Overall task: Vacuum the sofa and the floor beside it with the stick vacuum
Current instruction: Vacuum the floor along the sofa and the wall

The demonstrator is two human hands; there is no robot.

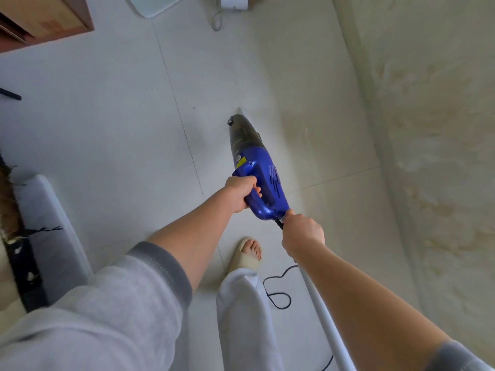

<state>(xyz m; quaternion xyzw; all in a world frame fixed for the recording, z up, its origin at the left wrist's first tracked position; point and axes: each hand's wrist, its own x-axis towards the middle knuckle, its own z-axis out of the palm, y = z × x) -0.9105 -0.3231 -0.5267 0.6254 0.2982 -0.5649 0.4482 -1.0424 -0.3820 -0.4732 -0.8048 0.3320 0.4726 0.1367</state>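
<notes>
The blue stick vacuum points down and away from me over the pale tiled floor, its dark dust cup toward the floor. My left hand grips the blue handle. My right hand pinches the black power cord right where it leaves the vacuum's rear end. The cord loops on the floor beside my foot. The nozzle tip is hidden behind the dust cup. No sofa is plainly in view.
A cream marbled wall runs along the right with a white baseboard. A wooden cabinet stands at top left. A white low surface is at the left. My sandalled foot stands below the vacuum.
</notes>
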